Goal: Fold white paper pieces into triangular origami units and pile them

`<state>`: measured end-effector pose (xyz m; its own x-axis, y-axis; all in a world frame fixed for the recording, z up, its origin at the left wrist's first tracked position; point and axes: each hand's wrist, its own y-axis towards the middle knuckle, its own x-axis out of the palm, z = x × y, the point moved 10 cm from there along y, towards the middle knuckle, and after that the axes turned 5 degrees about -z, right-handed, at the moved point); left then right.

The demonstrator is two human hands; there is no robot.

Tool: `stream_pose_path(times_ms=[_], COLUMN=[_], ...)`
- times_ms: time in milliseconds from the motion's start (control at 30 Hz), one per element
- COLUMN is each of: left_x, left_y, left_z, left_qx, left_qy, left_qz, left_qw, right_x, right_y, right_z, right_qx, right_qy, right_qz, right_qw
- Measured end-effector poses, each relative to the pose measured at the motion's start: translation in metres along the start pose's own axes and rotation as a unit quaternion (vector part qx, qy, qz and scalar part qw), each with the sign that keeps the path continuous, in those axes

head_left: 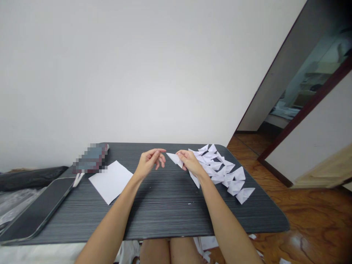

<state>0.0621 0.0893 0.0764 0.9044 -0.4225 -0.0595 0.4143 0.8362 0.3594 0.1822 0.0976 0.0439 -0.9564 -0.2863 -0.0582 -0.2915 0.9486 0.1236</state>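
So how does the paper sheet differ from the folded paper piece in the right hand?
The paper sheet lies flat on the table; the folded paper piece is held in the right hand. The sheet is four-cornered; the piece tapers to a point. The sheet looks larger than the piece. Both are white.

Above the table [167, 216], two bare arms [112, 220] can be seen, with a bare left hand [151, 160], a bare right hand [189, 161] and thin fingers [160, 150]. Below its near edge, two bare legs [155, 251] are shown.
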Motion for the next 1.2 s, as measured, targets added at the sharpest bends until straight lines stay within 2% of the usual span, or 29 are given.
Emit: stream_pose_path(times_ms=[133,367,533,767,1000,1200], left_x=[0.004,-0.017,-0.024,-0.026,-0.018,-0.013], left_y=[0.002,0.000,-0.001,-0.002,0.002,0.002], left_z=[0.003,-0.016,-0.021,-0.024,-0.037,-0.051], left_qx=[0.008,-0.020,-0.031,-0.043,-0.063,-0.109], left_qy=[0.019,-0.014,-0.010,0.039,0.099,0.084], left_qz=[-0.006,0.103,0.131,0.132,0.084,0.054], left_qw=[1.000,0.994,0.991,0.990,0.990,0.989], right_x=[0.010,0.013,0.015,0.017,0.019,0.019], right_y=[0.002,0.002,0.003,0.004,0.008,0.010], right_z=[0.006,-0.003,-0.003,0.002,0.014,0.021], right_qx=[0.017,-0.052,-0.066,-0.046,-0.032,-0.035], right_qy=[0.052,-0.016,-0.066,-0.065,-0.031,-0.063], right_qz=[-0.026,-0.006,-0.002,-0.002,-0.010,0.007], right_qw=[0.998,0.999,0.996,0.997,0.999,0.997])
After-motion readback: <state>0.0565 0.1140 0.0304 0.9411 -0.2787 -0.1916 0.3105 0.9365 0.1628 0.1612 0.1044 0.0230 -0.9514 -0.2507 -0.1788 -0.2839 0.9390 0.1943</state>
